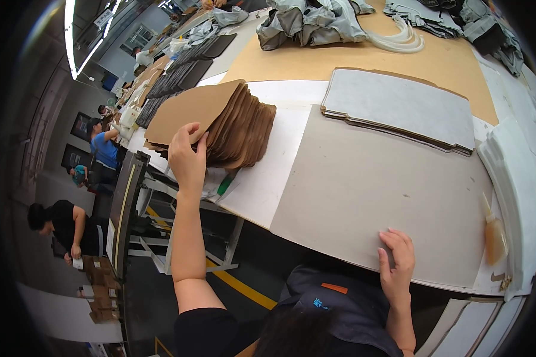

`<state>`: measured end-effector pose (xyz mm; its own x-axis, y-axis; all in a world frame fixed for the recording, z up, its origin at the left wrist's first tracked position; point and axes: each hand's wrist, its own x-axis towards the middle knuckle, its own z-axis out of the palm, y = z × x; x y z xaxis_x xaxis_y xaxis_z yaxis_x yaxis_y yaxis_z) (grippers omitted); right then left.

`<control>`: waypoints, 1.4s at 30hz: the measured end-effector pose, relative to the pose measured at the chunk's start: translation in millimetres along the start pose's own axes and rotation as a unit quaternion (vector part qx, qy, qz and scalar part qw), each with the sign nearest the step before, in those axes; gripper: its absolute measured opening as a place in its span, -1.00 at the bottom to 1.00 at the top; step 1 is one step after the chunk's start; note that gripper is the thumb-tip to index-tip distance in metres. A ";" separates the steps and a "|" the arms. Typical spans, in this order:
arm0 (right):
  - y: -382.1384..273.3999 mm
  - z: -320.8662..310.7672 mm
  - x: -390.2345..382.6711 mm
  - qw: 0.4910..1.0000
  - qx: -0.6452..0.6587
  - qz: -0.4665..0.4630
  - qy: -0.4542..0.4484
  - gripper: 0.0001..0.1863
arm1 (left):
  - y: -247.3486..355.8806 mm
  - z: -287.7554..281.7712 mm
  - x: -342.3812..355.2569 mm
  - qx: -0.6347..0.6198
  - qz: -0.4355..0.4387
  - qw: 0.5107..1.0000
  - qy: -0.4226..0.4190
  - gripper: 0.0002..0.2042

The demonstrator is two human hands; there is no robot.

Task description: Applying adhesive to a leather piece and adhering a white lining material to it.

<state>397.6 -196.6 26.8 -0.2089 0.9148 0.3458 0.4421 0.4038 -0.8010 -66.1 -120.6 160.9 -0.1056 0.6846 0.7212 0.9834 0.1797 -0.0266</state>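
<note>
At the left of the table stands a thick fanned stack of brown cut sheets (pixel 190 110), like card or leatherboard. My left hand (pixel 187 152) is at its near edge, thumb and fingers curled together on the edge of the top sheet. My right hand (pixel 397 262) rests near the front edge of a large grey board (pixel 375 184), its fingers bent and apart, with nothing in them. Beyond the board's far side lies a flat pile of pale grey panels (pixel 399 107) with brown edges. A green object (pixel 224 184) shows partly beneath the brown stack.
Grey fabric pieces (pixel 312 24) and white tubing (pixel 402 38) lie on tan paper (pixel 262 62) at the back. At the right are an amber glue bottle (pixel 494 238) and white sheets (pixel 515 196). Black pieces (pixel 184 65) line the far left. Several people are on the left.
</note>
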 end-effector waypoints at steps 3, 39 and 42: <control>-0.4 0.3 0.3 1.000 0.000 0.003 0.000 -0.71 | -1.4 -1.6 -2.7 0.003 0.015 1.000 0.013 -0.74; -118.8 102.7 120.6 0.797 0.536 0.208 -0.183 -0.57 | 93.8 -16.6 -147.3 -0.335 -0.021 0.917 0.216 -0.32; -112.3 94.2 119.0 0.803 0.532 0.189 -0.193 -0.57 | 82.7 -11.1 -153.5 -0.528 -0.385 0.729 0.204 -0.27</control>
<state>240.9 -134.4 111.9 -0.5802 0.8138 -0.0335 -0.4145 -0.3304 -0.8480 33.1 -218.6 55.7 -0.8454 0.3625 0.3923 0.2443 -0.3908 0.8875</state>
